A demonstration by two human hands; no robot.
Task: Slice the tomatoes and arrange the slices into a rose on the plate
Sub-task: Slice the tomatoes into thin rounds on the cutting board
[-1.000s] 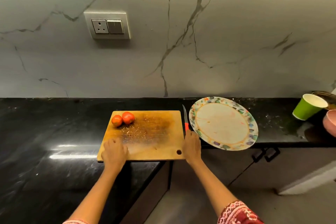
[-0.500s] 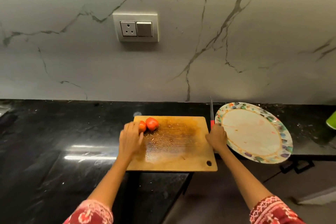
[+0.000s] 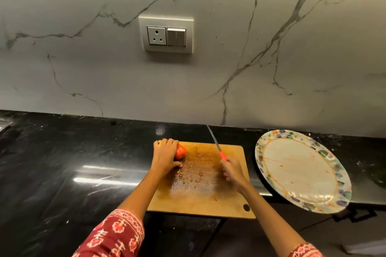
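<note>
A wooden board (image 3: 204,198) is lying on the black counter (image 3: 62,162), its near edge overhanging the counter's front. The left hand (image 3: 165,157) is resting at the board's far left corner, fingers curled over a red tomato (image 3: 180,151) and gripping it against the wood; only the tomato's right side is showing past the fingers. A second tomato cannot be made out under that hand. The right hand (image 3: 231,170) is closing around the red handle of a knife (image 3: 217,146), holding it above the board's right half with the blade pointing up and away toward the wall (image 3: 208,79), tip reaching past the board's far edge. Knife and tomato are standing apart, with a wet, seed-flecked patch of board lying between the hands. The plate (image 3: 342,194), patterned round its rim and faintly smeared in its centre, is sitting to the right of the board, apart from it, holding no slices. A socket (image 3: 166,35) is showing on the wall above the board. Patterned red sleeves are covering both forearms.
</note>
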